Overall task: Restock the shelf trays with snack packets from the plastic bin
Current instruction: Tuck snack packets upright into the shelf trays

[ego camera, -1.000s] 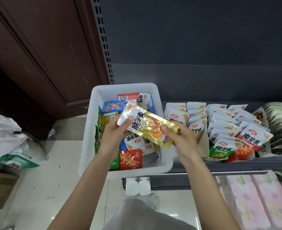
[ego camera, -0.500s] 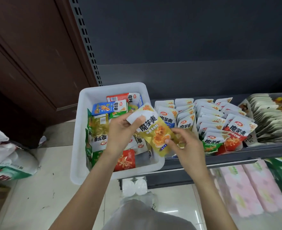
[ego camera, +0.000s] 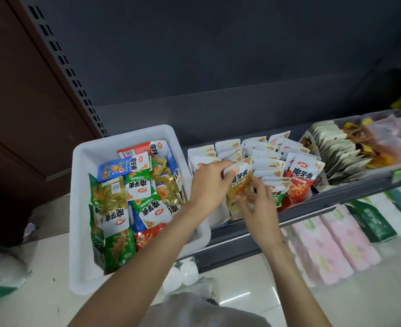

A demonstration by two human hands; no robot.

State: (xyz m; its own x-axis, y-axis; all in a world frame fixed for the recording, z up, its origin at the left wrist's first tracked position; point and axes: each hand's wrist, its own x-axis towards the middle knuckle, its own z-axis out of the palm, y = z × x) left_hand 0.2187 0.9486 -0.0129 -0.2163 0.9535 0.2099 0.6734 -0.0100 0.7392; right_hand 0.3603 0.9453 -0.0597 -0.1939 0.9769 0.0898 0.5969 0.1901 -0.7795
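Both hands hold one yellow snack packet [ego camera: 238, 185] upright at the front of a shelf tray [ego camera: 220, 214], the leftmost cardboard tray on the dark shelf [ego camera: 336, 197]. The left hand [ego camera: 208, 182] grips the packet's white top edge, fingers curled over it. The right hand [ego camera: 257, 204] pinches the lower part of the packet from the right side, thumb and fingers bent round it. The packet stands in front of a row of white-topped packets [ego camera: 258, 159] filed on edge in the trays behind it.

Just right of it, a red packet [ego camera: 299, 182] stands at the front of the next tray, with a green packet [ego camera: 276, 197] partly hidden between the two.

The white plastic bin [ego camera: 86, 208] sits to the left, its right rim resting against the shelf edge. It holds a loose heap of packets in green, blue, yellow and red [ego camera: 133, 192].

Further right on the shelf, a clear tray [ego camera: 364, 171] carries pale, flat packets on edge. Below the shelf lie pink wrapped packs [ego camera: 324, 246] and a green pack [ego camera: 371, 220].
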